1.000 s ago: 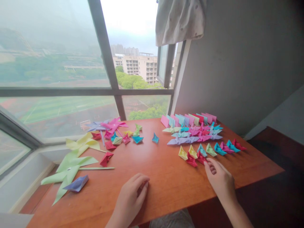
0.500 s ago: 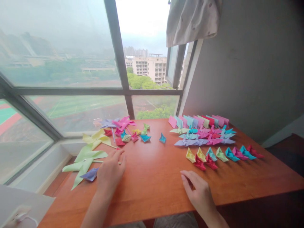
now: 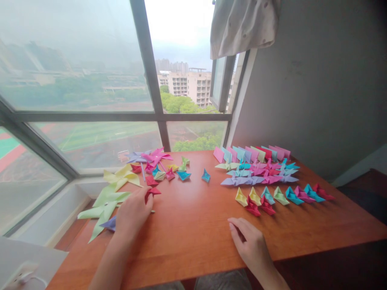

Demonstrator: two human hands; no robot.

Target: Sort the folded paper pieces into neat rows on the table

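My left hand (image 3: 134, 211) is over the left part of the table, its thumb and fingers closed around a small red paper boat (image 3: 154, 191). Under and beside that wrist lie a green paper pinwheel (image 3: 106, 207) and a purple paper boat (image 3: 109, 224), partly covered by the hand. Just beyond the fingers sits another red paper boat (image 3: 151, 181). On the right, my right hand (image 3: 252, 243) rests near the table's front edge, fingers curled together with nothing visible in them. Closest to it is a row of folded paper boats (image 3: 280, 196) in several colours.
Yellow (image 3: 123, 176), purple and pink pinwheels (image 3: 157, 156) lie along the window side. Several loose boats cluster near them, and one blue boat (image 3: 206, 175) stands apart. Back right, paper cranes (image 3: 263, 174) form rows before upright folded papers (image 3: 256, 154). A wall (image 3: 314, 88) bounds the right.
My left hand has shifted slightly left, and the red boat at its fingertips shows more fully between thumb and fingers. My right hand stays almost in place.
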